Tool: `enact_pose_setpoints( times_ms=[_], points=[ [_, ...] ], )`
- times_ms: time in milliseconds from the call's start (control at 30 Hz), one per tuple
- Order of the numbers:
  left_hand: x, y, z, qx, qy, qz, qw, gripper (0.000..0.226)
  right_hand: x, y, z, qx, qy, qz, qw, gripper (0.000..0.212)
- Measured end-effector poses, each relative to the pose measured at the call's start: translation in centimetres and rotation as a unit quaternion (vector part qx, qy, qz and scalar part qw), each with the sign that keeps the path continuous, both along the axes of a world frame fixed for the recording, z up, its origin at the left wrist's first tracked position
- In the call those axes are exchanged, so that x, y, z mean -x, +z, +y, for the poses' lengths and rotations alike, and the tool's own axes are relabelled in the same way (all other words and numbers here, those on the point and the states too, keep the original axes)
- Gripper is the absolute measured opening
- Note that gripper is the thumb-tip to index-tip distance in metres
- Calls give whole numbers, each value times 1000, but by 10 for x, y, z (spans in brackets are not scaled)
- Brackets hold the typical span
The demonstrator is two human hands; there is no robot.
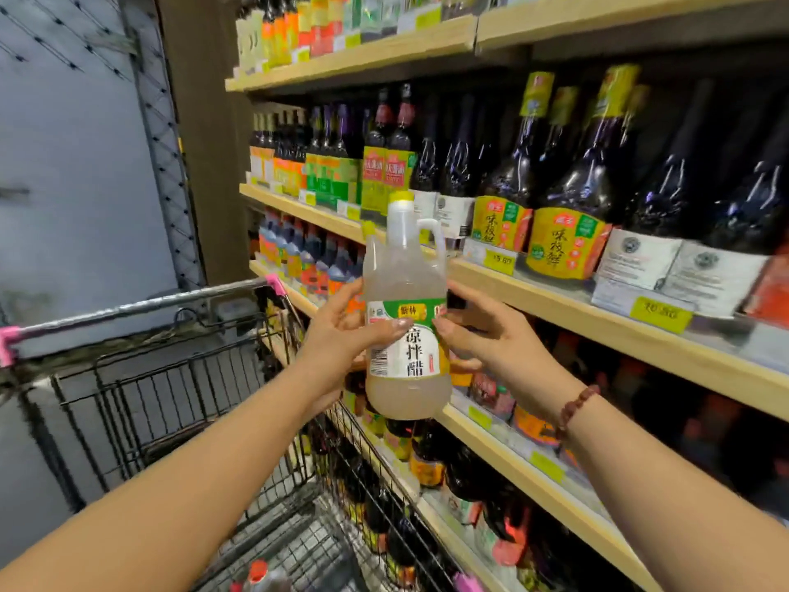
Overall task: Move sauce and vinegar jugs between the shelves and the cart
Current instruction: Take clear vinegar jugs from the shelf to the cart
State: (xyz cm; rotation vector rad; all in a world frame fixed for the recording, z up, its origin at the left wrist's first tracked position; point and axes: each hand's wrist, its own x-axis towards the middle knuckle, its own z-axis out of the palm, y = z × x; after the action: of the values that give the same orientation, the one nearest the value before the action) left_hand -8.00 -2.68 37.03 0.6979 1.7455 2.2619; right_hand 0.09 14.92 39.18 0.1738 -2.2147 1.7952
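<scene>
A clear vinegar jug (405,275) with pale liquid, a yellow cap, a side handle and a green-and-white label is held upright in the air between the cart and the shelves. My left hand (341,335) grips its left side, thumb across the label. From the right, my right hand (482,335) holds the jug, fingers on the label's edge. The black wire cart (179,395) sits below and to the left. Wooden shelves (555,301) on the right carry dark sauce jugs (572,207).
A red-capped bottle (258,574) lies in the cart's bottom near the lower edge. The cart's handle bar (141,307) has pink ends. A grey wall stands behind the cart on the left. Lower shelves hold several dark bottles close against the cart's side.
</scene>
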Motion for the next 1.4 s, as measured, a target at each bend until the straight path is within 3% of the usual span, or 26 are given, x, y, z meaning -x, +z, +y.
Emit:
enact_pose_setpoints(
  times_ms=[100, 467, 633, 933, 1067, 1167, 1300, 1400],
  points=[
    [-14, -4, 29, 18, -41, 3, 999, 65, -32, -8, 15, 21, -19, -20, 999, 58],
    [-122, 4, 167, 42, -251, 33, 967, 78, -196, -22, 97, 71, -262, 18, 962, 72],
    [-231, 3, 223, 24, -353, 39, 934, 59, -327, -21, 121, 54, -364, 30, 929, 68],
    [-479, -7, 290, 25, -523, 45, 851, 82, -592, -25, 115, 29, -538, 14, 842, 70],
    [-585, -12, 313, 21, -599, 45, 800, 73, -694, -32, 104, 19, -611, 16, 791, 66],
    [-649, -16, 325, 25, -648, 51, 759, 63, -752, -35, 94, 33, -659, 11, 752, 64],
    [-724, -23, 344, 37, -696, 61, 714, 79, -818, -43, 87, 36, -712, 1, 701, 72],
    [-773, -30, 363, 38, -726, 53, 684, 75, -858, -51, 93, 38, -737, 6, 675, 72]
  ],
)
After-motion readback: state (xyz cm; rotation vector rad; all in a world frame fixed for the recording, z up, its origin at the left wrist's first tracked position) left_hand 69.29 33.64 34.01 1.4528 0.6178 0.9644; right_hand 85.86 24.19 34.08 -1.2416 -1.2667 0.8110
